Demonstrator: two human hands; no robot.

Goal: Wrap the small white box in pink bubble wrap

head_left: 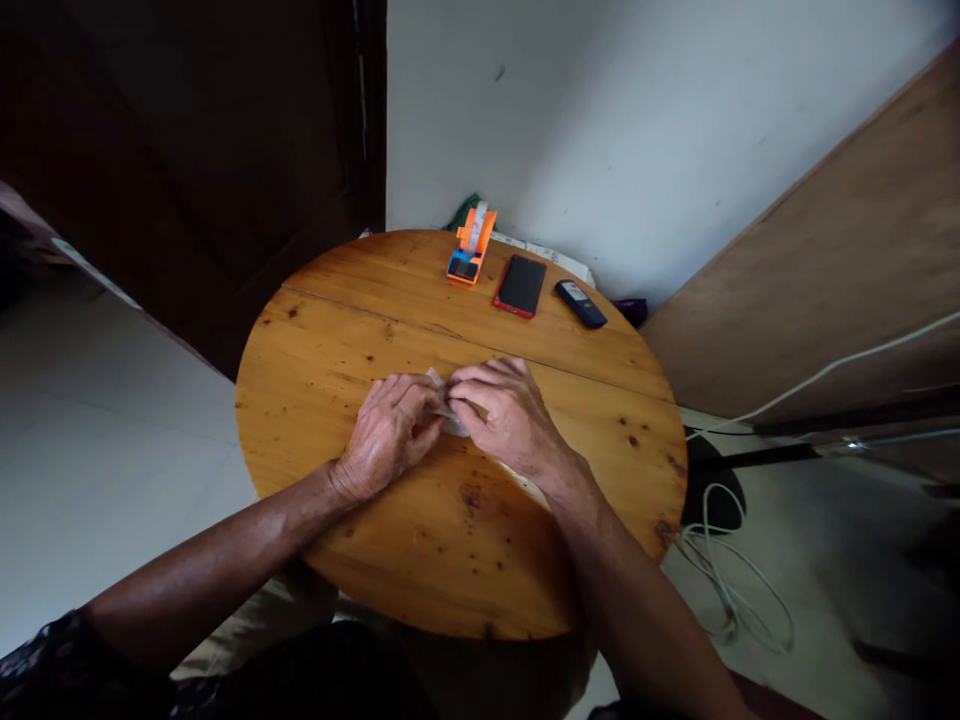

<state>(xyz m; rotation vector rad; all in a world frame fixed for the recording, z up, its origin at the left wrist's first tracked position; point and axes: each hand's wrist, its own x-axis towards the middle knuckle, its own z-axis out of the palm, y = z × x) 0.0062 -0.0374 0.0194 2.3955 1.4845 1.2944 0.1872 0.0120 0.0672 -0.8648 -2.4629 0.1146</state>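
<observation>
Both hands meet near the middle of a round wooden table [465,520]. Between them is a small whitish, translucent piece [455,425], like plastic or film, mostly covered by the fingers. My left hand [390,425] pinches its left side, with thumb and fingers closed. From the right, my right hand [506,410] closes its fingertips on the same piece, almost touching the left fingertips. Something pale and flat [529,487] shows partly from under my right wrist; I cannot make out what it is.
Along the table's far side stand an orange and blue tape dispenser [472,245], a dark phone with a red edge [520,286] and a small dark handheld device [580,303]. A white wall rises behind. Pale cables [724,590] lie on the floor at right.
</observation>
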